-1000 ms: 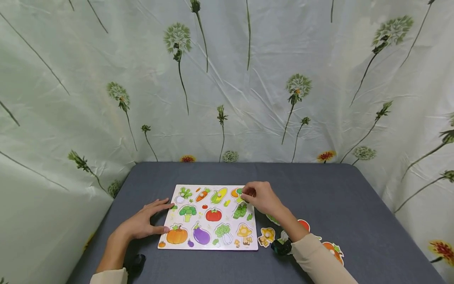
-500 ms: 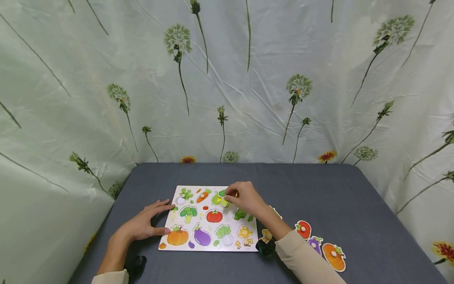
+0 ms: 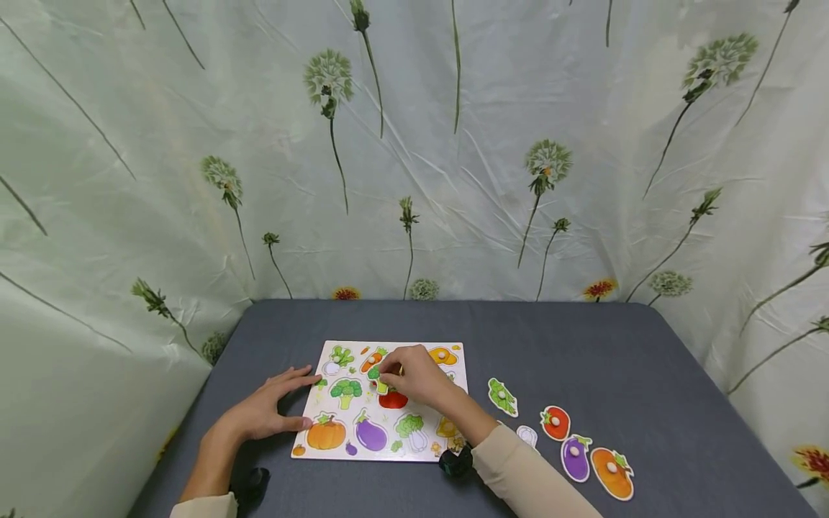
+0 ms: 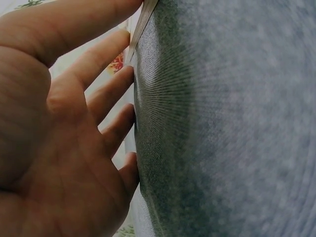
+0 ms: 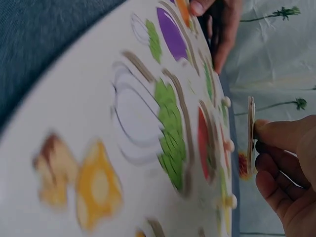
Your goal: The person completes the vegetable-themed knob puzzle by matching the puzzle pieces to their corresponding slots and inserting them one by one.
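A white vegetable puzzle board [image 3: 382,456] lies on the table. My right hand [image 3: 419,375] pinches a broccoli puzzle piece [image 3: 373,373] between thumb and fingers, over the board near the carrot and the printed tomato [image 3: 392,399]. In the right wrist view this broccoli piece [image 5: 251,133] is seen edge-on, raised above the board. The printed broccoli [image 3: 346,390] is just left of it. My left hand [image 3: 268,406] spreads its fingers at the board's left edge, index finger and thumb touching it. Pieces with knobs, such as the carrot [image 3: 373,359], sit in the board's back row.
To the right of the board lie loose pieces: a green leafy one [image 3: 502,397], a tomato [image 3: 555,422], an eggplant [image 3: 575,458] and a pumpkin [image 3: 612,473]. A white-edged piece [image 3: 527,435] is partly hidden by my right sleeve. A floral curtain [image 3: 466,180] hangs behind the table.
My right hand has carried the broccoli piece leftward and nearer across the board, from the upper right corner to left of the middle. The left hand has stayed at the board's edge.
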Action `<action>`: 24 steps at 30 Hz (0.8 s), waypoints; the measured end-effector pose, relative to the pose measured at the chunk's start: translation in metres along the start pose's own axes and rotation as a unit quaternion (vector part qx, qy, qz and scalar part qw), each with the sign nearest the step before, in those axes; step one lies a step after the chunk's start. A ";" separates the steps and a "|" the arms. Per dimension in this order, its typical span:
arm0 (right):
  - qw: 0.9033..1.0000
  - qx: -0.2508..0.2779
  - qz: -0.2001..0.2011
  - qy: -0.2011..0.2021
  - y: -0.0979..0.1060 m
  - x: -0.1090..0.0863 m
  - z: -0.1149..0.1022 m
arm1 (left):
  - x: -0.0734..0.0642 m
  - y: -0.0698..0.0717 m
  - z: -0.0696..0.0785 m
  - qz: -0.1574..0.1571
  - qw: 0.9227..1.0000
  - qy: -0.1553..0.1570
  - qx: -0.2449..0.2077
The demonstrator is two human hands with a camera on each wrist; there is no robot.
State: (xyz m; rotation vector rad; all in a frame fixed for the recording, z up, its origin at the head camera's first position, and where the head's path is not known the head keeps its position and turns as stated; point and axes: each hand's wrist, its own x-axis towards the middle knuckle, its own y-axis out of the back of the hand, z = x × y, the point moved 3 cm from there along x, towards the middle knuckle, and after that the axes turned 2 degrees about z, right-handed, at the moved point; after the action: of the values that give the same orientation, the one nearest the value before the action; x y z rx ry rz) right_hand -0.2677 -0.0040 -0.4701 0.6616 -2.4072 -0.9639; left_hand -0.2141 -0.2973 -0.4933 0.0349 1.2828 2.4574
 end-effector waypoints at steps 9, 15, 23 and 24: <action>1.000 0.010 -0.021 -0.004 -0.024 0.008 -0.009 | -0.001 -0.001 -0.001 -0.006 1.000 0.017 -0.003; 1.000 0.020 -0.013 0.016 -0.036 0.016 -0.017 | -0.001 -0.001 -0.001 -0.001 1.000 0.016 -0.002; 0.999 0.006 -0.011 0.031 -0.053 0.024 -0.022 | -0.001 -0.001 -0.001 0.009 1.000 -0.009 0.000; 1.000 0.005 -0.012 0.028 -0.055 0.025 -0.023 | -0.001 -0.001 -0.001 0.009 1.000 -0.009 0.000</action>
State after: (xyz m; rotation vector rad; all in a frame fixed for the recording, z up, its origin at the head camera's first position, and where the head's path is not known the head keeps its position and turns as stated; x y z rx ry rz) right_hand -0.2597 -0.0647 -0.4895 0.7123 -2.3619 -0.9315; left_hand -0.2134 -0.2978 -0.4949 0.0672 1.2799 2.4663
